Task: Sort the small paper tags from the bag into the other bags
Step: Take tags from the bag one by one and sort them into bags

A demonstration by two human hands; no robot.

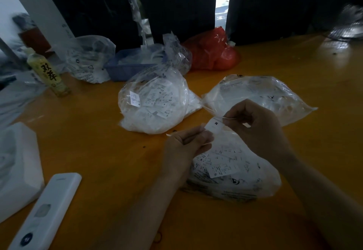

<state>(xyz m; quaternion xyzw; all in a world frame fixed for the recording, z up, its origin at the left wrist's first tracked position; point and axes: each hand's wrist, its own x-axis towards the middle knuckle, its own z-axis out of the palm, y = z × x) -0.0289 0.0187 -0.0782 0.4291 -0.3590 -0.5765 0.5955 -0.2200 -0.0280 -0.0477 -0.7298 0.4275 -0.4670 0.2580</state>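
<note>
At centre right of the frame: paper tag marked M, held above the near bag.
Right hand: pinches the tag's upper corner.
Left hand: fingers curled, pinching its lower edge.
Handling: likely very light, thin, easy to crease; hold by the edges.
Other bags: one at centre, one to the right.
</note>
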